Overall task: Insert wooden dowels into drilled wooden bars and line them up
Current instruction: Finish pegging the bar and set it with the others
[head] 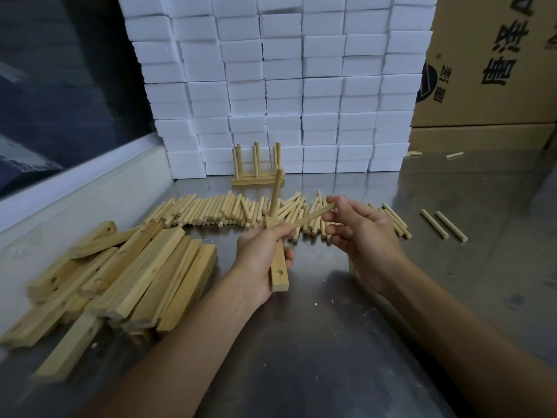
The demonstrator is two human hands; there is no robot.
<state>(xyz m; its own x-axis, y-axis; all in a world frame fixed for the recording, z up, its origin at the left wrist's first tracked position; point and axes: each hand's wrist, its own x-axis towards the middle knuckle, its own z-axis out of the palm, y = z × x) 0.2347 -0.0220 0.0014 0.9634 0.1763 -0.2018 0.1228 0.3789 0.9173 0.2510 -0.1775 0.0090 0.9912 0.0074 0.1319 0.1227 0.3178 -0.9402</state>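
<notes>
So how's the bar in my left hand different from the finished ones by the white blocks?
The held bar is gripped in the left hand, with one upright dowel and a bare hole. The finished bars lie flat on the table with several dowels standing. Both are light wood.

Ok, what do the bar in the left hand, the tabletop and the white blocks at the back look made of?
Bar: pale, unfinished wood, going by the visible grain and matte yellow surface, with a drilled hole near its end. Tabletop: probably stainless steel, grey, with soft reflections and scuffs. White blocks: likely foam, matte with slightly rough edges, though that look could also fit paper-wrapped boxes.
</notes>
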